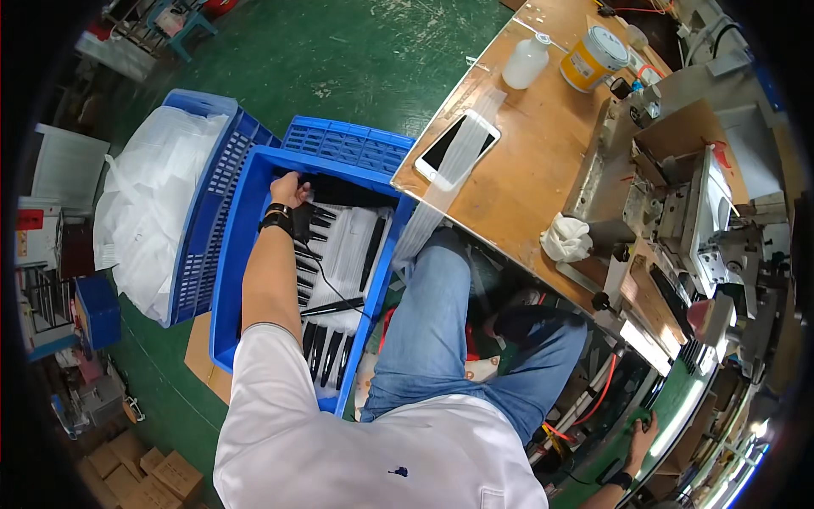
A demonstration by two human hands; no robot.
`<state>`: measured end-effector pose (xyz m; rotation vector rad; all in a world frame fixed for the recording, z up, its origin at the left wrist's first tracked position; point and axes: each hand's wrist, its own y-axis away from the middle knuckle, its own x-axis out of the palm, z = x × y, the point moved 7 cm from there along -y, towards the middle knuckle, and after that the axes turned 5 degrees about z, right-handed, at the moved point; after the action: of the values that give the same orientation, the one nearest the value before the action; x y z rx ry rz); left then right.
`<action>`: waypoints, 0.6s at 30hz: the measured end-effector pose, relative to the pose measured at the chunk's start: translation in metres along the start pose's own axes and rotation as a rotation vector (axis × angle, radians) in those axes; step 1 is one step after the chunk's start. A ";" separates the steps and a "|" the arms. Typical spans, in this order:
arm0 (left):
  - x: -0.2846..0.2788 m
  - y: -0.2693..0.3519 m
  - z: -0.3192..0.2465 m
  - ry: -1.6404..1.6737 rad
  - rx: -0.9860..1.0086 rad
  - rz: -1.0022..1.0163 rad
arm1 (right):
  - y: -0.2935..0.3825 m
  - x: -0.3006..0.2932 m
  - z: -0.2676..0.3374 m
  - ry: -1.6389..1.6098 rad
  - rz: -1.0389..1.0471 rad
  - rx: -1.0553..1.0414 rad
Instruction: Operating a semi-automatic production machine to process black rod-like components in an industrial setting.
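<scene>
My left hand (289,189) reaches into the far left corner of a blue plastic crate (225,280), its fingers curled beside black material (337,189). Whether they grip any of it cannot be told. A black band (278,218) circles that wrist, and a thin black cord (331,280) trails across the crate. Glossy black tapered parts (330,357) lie in rows on white foam sheeting (346,238). Far to the right, my right hand (643,440) is over a green conveyor belt (620,439), near a small dark item; its grip is unclear.
Left of the crate stands a blue basket (200,254) heaped with white wrapping (156,197). A wooden table (509,184) carries a smartphone (456,149) under a translucent strip, a white bottle (526,62), a yellow can (593,60) and crumpled cloth (565,238). Machinery (693,223) borders the right side.
</scene>
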<state>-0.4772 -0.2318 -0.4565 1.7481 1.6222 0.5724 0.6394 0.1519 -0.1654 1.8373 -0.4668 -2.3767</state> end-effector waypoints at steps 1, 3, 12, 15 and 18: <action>0.001 0.000 0.003 0.049 -0.052 -0.022 | -0.001 0.000 0.003 0.004 0.002 0.002; 0.001 -0.009 0.010 0.050 -0.053 -0.045 | 0.001 0.001 0.006 0.038 -0.015 0.031; 0.014 -0.001 0.013 0.130 -0.086 0.042 | -0.001 0.000 0.012 0.059 -0.036 -0.002; 0.019 0.003 0.015 0.179 -0.071 0.108 | 0.004 0.002 0.021 0.101 -0.058 0.016; 0.019 0.008 0.019 0.198 -0.047 0.147 | 0.003 0.004 0.018 0.134 -0.089 -0.014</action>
<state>-0.4560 -0.2169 -0.4655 1.8337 1.6059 0.8704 0.6207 0.1508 -0.1638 2.0359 -0.3614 -2.2840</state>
